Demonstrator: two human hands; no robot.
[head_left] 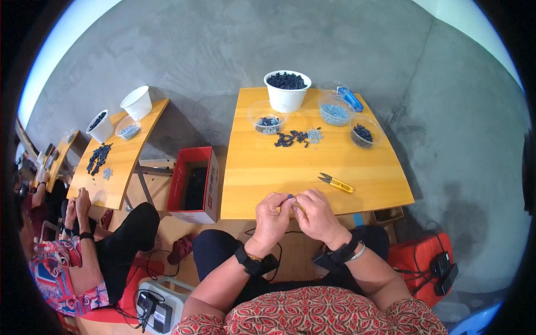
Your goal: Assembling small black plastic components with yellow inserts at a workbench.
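Both hands meet at the lower middle of the frame, over the near edge of the wooden table (312, 167): left hand (272, 216) and right hand (315, 215) pinch a small dark piece (290, 196) between closed fingertips; its long axis is too small to tell. Just above right lie yellow-handled snips (335, 182), blades pointing upper left. Farther up stand a white bucket (287, 97) of dark parts, clear bowls and a loose pile (296, 137). At left centre, a red open carton (194, 184) stands on the floor.
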